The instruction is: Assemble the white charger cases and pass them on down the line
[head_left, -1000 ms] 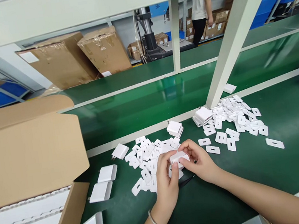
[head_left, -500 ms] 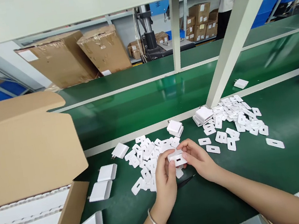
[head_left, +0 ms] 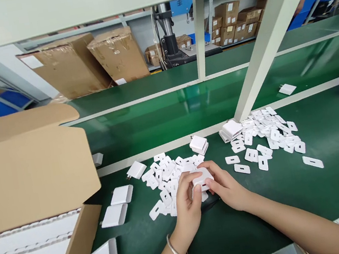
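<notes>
Between both hands is a white charger housing (head_left: 203, 175), its slotted end facing me. My left hand (head_left: 187, 197) grips its left side with thumb and fingers. From the right, my right hand (head_left: 225, 184) closes on it, thumb at the front edge. Beneath and behind the hands lies a heap of white slotted end plates (head_left: 167, 174). A dark thin tool, partly hidden, lies under my right hand. To the left, several open-ended white housings lie in a row, such as the housing (head_left: 115, 215). Two stacked housings (head_left: 198, 144) sit just behind the heap.
At left stands an open cardboard box (head_left: 32, 174) with white rows inside. A second pile of end plates (head_left: 275, 131) lies right, by a slanted post (head_left: 262, 60). Behind the bench runs a green belt (head_left: 155, 120) carrying loose housings, including a charger (head_left: 287, 89).
The housing in my hands has tilted so more of its broad top face shows. On the belt, the far charger has shifted right, and another appears beside the box flap. The person behind the post has moved right.
</notes>
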Tool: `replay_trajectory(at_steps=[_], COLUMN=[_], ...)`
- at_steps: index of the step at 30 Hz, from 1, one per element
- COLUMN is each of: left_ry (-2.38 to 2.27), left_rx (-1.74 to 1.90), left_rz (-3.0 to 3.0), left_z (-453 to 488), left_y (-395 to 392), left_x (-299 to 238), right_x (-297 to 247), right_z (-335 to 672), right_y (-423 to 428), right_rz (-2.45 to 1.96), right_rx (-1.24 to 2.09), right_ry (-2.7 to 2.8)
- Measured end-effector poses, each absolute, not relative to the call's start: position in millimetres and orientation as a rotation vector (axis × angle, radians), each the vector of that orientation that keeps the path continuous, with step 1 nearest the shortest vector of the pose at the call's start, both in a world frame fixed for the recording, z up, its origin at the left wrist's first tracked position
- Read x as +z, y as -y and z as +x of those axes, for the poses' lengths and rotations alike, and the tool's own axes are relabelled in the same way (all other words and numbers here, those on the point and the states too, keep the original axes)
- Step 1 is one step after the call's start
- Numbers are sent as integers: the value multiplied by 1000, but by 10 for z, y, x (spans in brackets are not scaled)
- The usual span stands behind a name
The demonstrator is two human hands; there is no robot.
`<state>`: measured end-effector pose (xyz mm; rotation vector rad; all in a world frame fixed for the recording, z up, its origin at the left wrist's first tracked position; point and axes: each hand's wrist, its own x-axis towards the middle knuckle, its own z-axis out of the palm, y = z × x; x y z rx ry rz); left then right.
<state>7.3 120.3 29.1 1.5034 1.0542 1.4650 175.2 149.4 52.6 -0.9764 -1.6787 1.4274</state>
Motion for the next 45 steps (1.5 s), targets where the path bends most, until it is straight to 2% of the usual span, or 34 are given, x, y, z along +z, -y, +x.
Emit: replay_trajectory(at_steps=[15,25,30,39,45], left_ry=[-978,-1024,-1055,-953,-934], left_rx=[1507,1476,1431,1581,1574], left_rz=[1560,1486,1373,1548,1552], left_z=[-1,-4,1,31,12], left_y=[-1276,-1309,-1292,-1271,-1258], left_x=[210,195,191,217,228], right_x=[436,419,434,505,514], right_z=[1708,1700,1686,1721,1745], right_y=[-1490,-1495,-1488,-1481,-1528], right_rz=[-904,-971,-993,-886,-807], right_rx=[1426,1542,1463,1325,1364], right_ry=[1632,1545,1641,1718,1693])
